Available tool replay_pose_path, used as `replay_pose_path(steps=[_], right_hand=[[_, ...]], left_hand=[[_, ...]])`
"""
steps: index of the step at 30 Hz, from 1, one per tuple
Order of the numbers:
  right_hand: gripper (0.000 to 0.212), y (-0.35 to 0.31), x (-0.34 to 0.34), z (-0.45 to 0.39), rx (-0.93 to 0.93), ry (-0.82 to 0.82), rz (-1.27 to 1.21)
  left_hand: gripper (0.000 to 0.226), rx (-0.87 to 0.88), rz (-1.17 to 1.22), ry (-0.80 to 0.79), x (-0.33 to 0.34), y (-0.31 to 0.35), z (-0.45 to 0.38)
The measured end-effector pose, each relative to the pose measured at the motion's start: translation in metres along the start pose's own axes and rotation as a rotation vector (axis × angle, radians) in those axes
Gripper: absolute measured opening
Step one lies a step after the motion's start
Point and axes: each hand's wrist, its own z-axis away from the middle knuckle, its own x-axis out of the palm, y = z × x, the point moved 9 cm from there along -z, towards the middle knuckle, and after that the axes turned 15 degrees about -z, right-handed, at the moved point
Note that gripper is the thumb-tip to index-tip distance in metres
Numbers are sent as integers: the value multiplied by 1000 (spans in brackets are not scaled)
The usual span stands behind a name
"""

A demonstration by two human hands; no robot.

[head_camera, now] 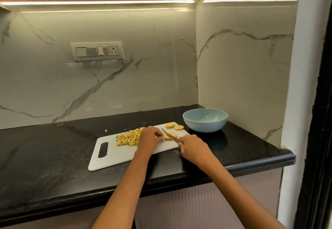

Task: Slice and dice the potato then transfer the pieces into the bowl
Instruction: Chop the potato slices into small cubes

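A white cutting board lies on the black counter. A heap of diced potato sits on its middle. Two potato slices lie at the board's far right corner. Another slice lies under the knife blade. My right hand grips the knife handle, blade pointing away and left. My left hand rests on the board with curled fingers, fingertips touching that slice from the left. A light blue bowl stands right of the board, with nothing visible inside.
The black counter ends in a rounded front edge. Marble walls close it at the back and right, forming a corner behind the bowl. A small potato scrap lies on the counter behind the board. A switch panel is on the back wall.
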Motion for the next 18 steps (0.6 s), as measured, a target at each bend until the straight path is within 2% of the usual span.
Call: replay_pose_path(steps=[11,18], right_hand=[[24,-2,1,1,-16,1,59],[23,-6,-1,-3,12,-59,97]], left_hand=[[13,19,-92,-31,2,8,-1],[14,25,-110,-30,1,10,-1]])
